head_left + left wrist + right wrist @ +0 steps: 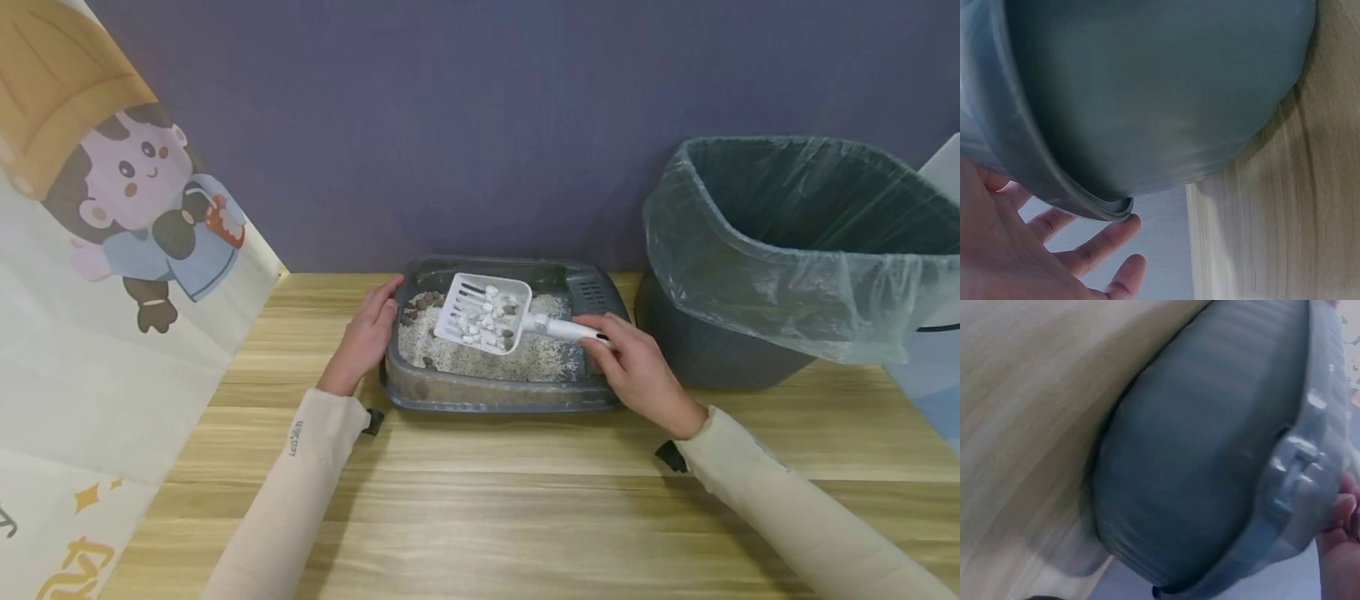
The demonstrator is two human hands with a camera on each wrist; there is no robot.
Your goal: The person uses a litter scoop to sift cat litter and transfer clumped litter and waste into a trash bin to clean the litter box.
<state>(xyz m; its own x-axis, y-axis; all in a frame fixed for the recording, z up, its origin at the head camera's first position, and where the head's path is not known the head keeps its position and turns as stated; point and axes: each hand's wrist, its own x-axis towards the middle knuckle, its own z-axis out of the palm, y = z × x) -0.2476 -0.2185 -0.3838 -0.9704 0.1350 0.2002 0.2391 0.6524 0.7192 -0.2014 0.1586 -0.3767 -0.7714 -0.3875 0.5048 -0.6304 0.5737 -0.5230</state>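
Purple-blue wall point(465, 133) rose behind a pale, wood-grained surface point(480, 517), and a cartoon figure point(142, 217) decorated the white panel at ten o'clock. Near the wall stood a dark grey tray point(510, 397) of white litter point(525, 365), with brown clumps point(420, 305) gathered toward its ten o'clock corner. Over that litter was a white scoop point(536, 323), its slotted pan point(522, 307) carrying pale and greyish lumps point(491, 310); how much space lay beneath the pan could not be judged. The right hand point(641, 375) gripped the end of the handle point(566, 330), with the pan pointing away from it between nine and ten o'clock. So the scoop's long axis ran almost straight across, nearly along the tray's own length. The left hand point(366, 332) was at the tray's nine o'clock end, its fingers loosely extended against the rim and gripping nothing. A grey bin point(712, 346) with a clear liner point(847, 308) stood just beyond the tray's three o'clock end, its mouth at about two o'clock from the right hand, much the nearer one. The loaded pan lay on that hand's opposite side from the bin, seemingly the relation that mattered most.
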